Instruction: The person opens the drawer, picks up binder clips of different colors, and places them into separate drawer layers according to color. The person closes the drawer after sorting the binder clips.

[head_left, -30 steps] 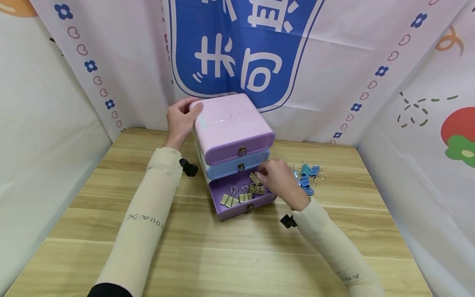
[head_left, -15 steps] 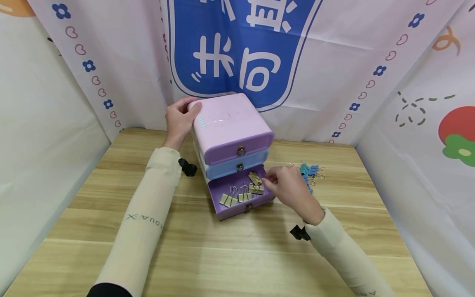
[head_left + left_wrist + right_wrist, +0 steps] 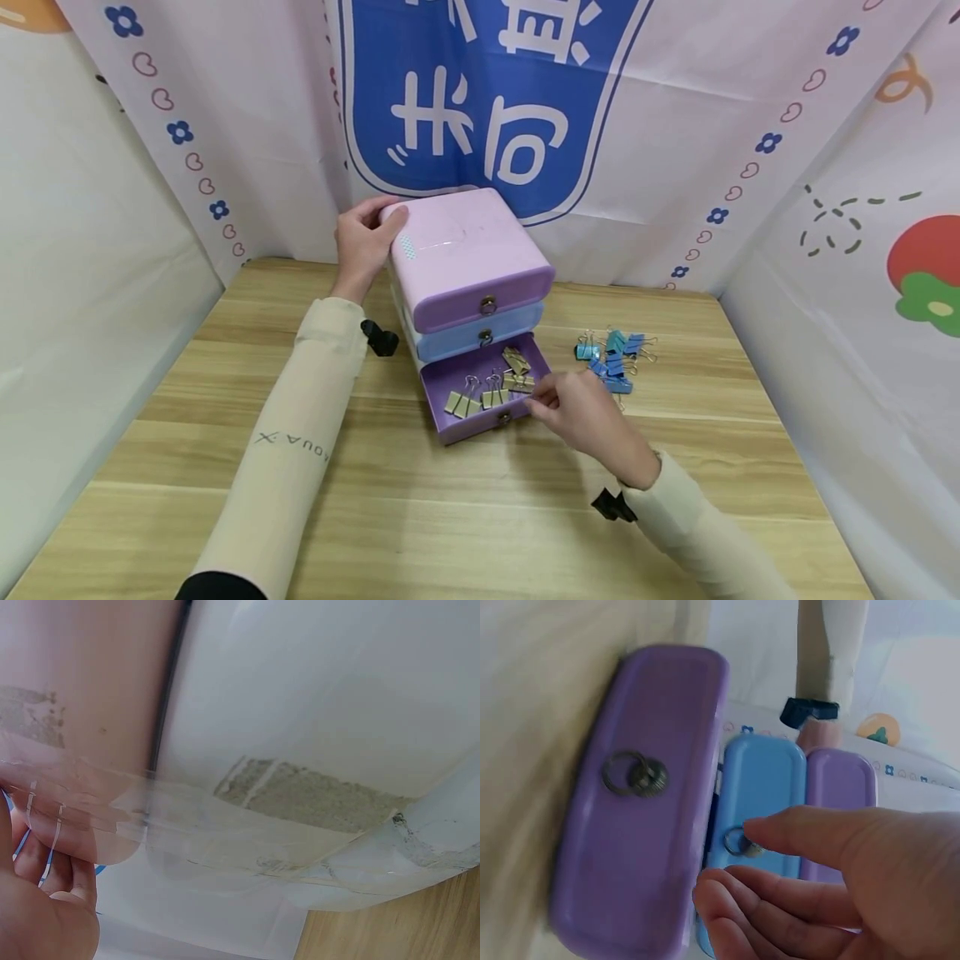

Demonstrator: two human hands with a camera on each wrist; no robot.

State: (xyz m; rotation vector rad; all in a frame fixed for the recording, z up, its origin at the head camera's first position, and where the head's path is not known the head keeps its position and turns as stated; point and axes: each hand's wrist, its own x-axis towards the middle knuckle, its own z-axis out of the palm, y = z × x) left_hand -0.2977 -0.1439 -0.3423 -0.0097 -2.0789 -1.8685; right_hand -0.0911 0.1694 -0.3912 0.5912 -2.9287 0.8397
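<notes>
A small three-drawer desktop organizer (image 3: 465, 242) stands on the table, pink on top with purple, blue and purple drawer fronts. Its bottom purple drawer (image 3: 442, 425) is pulled out, with several gold binder clips (image 3: 493, 396) inside. My left hand (image 3: 363, 250) grips the back left corner of the top, thumb over the upper face and fingers behind. Those fingers (image 3: 56, 874) curl beside the taped shell in the left wrist view. My right hand (image 3: 581, 408), holding nothing, is at the drawer's front right corner. In the right wrist view its fingers are loosely bent, near the metal ring pulls (image 3: 630, 774).
Several blue and teal binder clips (image 3: 615, 362) lie in a loose pile on the wooden table (image 3: 420, 525), right of the organizer. A printed cloth backdrop (image 3: 637, 167) stands close behind it.
My right hand has drawn back from the gold clips inside the drawer, toward its front right corner. More of the blue clip pile shows. My left hand has kept its place.
</notes>
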